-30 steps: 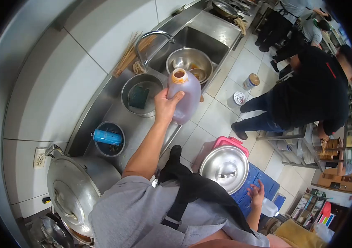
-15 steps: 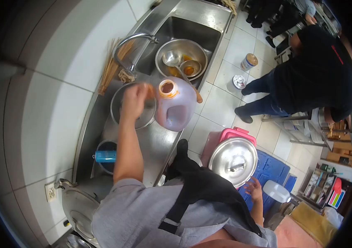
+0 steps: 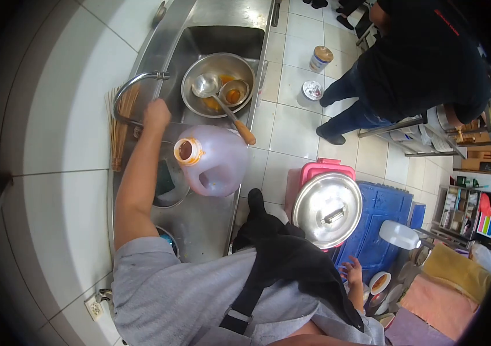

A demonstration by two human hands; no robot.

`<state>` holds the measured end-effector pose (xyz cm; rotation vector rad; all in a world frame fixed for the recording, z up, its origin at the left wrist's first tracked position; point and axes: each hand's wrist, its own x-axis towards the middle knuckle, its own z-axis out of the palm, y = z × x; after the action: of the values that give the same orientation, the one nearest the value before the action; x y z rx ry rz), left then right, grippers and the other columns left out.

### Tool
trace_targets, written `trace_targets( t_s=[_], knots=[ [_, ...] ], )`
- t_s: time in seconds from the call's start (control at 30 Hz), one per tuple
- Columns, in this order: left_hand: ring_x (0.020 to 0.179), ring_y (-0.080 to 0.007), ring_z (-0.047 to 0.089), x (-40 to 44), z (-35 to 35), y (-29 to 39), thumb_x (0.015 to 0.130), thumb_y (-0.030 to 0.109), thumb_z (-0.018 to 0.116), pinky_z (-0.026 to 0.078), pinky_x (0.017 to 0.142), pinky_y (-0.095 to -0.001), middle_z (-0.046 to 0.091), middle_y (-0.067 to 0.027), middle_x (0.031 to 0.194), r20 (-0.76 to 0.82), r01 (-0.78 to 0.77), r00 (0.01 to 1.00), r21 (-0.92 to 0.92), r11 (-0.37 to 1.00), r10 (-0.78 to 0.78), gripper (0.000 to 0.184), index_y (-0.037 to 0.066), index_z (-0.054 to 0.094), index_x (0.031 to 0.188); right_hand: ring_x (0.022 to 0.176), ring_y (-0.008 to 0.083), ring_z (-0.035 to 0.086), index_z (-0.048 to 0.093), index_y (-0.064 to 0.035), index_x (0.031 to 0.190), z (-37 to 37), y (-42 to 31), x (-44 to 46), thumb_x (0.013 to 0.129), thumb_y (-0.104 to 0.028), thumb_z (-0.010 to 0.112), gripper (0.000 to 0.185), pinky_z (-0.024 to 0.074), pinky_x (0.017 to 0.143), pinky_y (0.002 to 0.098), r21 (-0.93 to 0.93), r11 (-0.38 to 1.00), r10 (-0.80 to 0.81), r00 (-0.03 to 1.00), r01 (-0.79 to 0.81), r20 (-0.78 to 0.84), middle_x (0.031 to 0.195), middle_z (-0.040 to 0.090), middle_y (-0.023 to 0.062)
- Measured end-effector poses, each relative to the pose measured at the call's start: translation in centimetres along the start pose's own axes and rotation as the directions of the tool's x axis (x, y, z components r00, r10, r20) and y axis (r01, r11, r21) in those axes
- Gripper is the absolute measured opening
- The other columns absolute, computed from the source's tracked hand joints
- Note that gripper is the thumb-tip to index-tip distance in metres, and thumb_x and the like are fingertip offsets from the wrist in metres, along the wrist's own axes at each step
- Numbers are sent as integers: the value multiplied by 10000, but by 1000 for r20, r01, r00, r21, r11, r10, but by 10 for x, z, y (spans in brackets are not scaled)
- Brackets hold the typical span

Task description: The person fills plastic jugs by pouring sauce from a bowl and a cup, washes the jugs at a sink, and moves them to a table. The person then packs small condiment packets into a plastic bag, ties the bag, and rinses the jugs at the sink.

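Observation:
My left hand [image 3: 157, 115] is closed beside the outlet end of the curved faucet [image 3: 120, 95] over the sink; its fingers face away, and what they hold, if anything, is hidden. Right of my forearm, on the sink ledge, a translucent plastic jug [image 3: 222, 158] stands uncapped, its mouth stained orange-red. Behind the jug, a steel bowl [image 3: 186, 95] in the basin contains a wooden-handled ladle [image 3: 205, 85], a smaller bowl and orange liquid. Partly behind my forearm is a round clear-looking container [image 3: 179, 196]. My right hand [image 3: 351, 271], fingers loosely spread, hangs empty near a blue crate [image 3: 375, 230].
A steel lid [image 3: 326, 207] rests on a pink bin [image 3: 329, 166]. Two tubs, one a lidded container [image 3: 321, 57], stand on the tiled floor near a person in black [image 3: 424, 69]. A stick bundle [image 3: 120, 135] leans by the wall. A clear jug [image 3: 399, 234] lies beyond my right hand.
My left hand has moved from above the round container, away from the jug's mouth, to the faucet's outlet end. The view has shifted; my right hand stays low with its fingers apart.

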<state>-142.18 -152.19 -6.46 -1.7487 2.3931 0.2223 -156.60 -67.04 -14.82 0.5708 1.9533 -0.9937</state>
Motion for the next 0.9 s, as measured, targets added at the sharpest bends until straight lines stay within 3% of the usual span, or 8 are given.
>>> trace_targets(
  t_s=[0.23, 0.33, 0.43, 0.53, 0.6, 0.63, 0.7, 0.9],
  knots=[
    [1010, -323, 661, 51, 37, 53, 824, 141, 683, 516, 884, -411, 679, -211, 1044, -228, -478, 878, -417, 773, 420, 268, 16, 644, 1058, 692, 201, 652, 451, -121, 1343, 4, 37, -7, 880, -66, 571, 481, 521, 508, 323, -110, 986, 131, 989, -124, 65, 944, 648, 109],
    [945, -192, 654, 100, 41, 60, 895, 76, 631, 530, 780, -284, 674, -117, 971, 11, -2, 941, -999, 38, 338, 165, 31, 623, 1054, 708, 193, 648, 450, -118, 1348, -1, 29, -16, 880, -67, 573, 486, 513, 502, 322, -35, 999, 42, 999, -42, -12, 954, 645, 106],
    [819, -139, 624, 100, 34, 66, 926, 114, 623, 487, 663, -227, 662, -87, 928, 56, 83, 941, -994, -68, 335, 151, 42, 604, 1057, 708, 181, 637, 464, -107, 1345, -5, 26, -29, 878, -78, 575, 481, 498, 495, 315, 38, 998, -44, 996, 47, -74, 964, 642, 103],
    [878, -212, 630, 143, 85, 35, 967, 180, 543, 497, 691, -337, 670, -143, 921, -30, -151, 879, -964, 217, 476, 168, 39, 632, 984, 650, 164, 611, 495, -86, 1328, -14, 42, -31, 864, -86, 569, 469, 476, 479, 303, -61, 994, -87, 996, 85, -30, 900, 635, 98],
    [847, -315, 628, 144, 93, 32, 973, 288, 495, 482, 782, -419, 677, -165, 928, -220, -629, 775, -186, 754, 592, 321, 28, 668, 1050, 534, 164, 574, 503, -78, 1327, -15, 64, -34, 832, -59, 574, 500, 455, 430, 312, -155, 985, -88, 994, 77, -63, 689, 599, 69],
    [837, -344, 634, 157, 113, 15, 972, 300, 506, 494, 768, -434, 670, -190, 954, -278, -651, 742, -515, 558, 610, 316, 53, 684, 1057, 524, 163, 565, 510, -73, 1324, -9, 53, -51, 834, -56, 569, 494, 451, 434, 315, -285, 956, -96, 992, 69, -83, 666, 594, 64],
    [766, -378, 636, 188, 130, -13, 973, 396, 521, 481, 677, -462, 649, -251, 868, -171, -758, 584, 234, 608, 794, 443, -15, 672, 1034, 534, 160, 572, 524, -82, 1316, -12, 73, -55, 843, -82, 591, 478, 452, 433, 319, -247, 969, -64, 989, 28, -136, 682, 611, 71],
    [860, -334, 650, 54, 131, 3, 962, 279, 576, 507, 745, -396, 661, -214, 984, 255, -496, 846, 55, 867, 468, 344, -27, 621, 1112, 577, 201, 633, 541, -126, 1319, -21, 97, -55, 860, -158, 630, 468, 502, 447, 349, -218, 973, 28, 976, -76, -214, 774, 650, 128]
  ],
)
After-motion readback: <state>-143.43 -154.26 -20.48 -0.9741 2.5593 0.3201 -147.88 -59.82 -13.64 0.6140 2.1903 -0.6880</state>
